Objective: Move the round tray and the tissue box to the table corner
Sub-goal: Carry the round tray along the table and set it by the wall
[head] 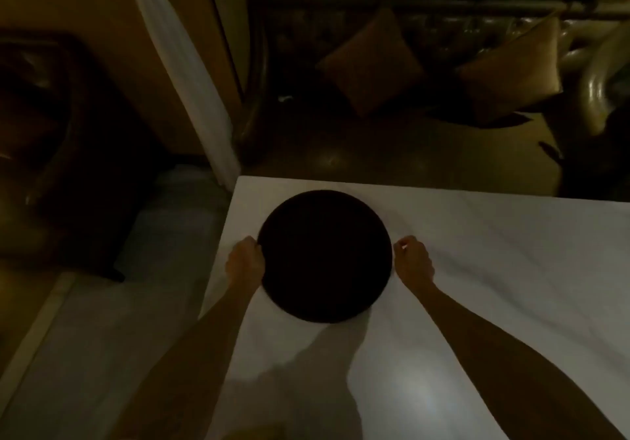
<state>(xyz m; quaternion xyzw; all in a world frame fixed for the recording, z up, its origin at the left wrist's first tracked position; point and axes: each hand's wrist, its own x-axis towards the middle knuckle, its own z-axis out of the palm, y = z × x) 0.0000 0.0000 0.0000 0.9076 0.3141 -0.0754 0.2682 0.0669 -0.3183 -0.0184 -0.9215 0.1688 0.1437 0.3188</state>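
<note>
A dark round tray [324,255] lies flat on the white-clothed table [477,269], close to the table's far left corner. My left hand [246,262] is curled on the tray's left rim. At the tray's right side, my right hand [413,258] has its fingers curled in; a thin strip of cloth shows between it and the rim, so it seems just apart. No tissue box is in view.
The table's left edge runs diagonally down from the corner [238,178], its far edge to the right. Beyond it stands a dark sofa with two cushions [371,61]. A white curtain [184,65] hangs at the left, above pale floor [102,320].
</note>
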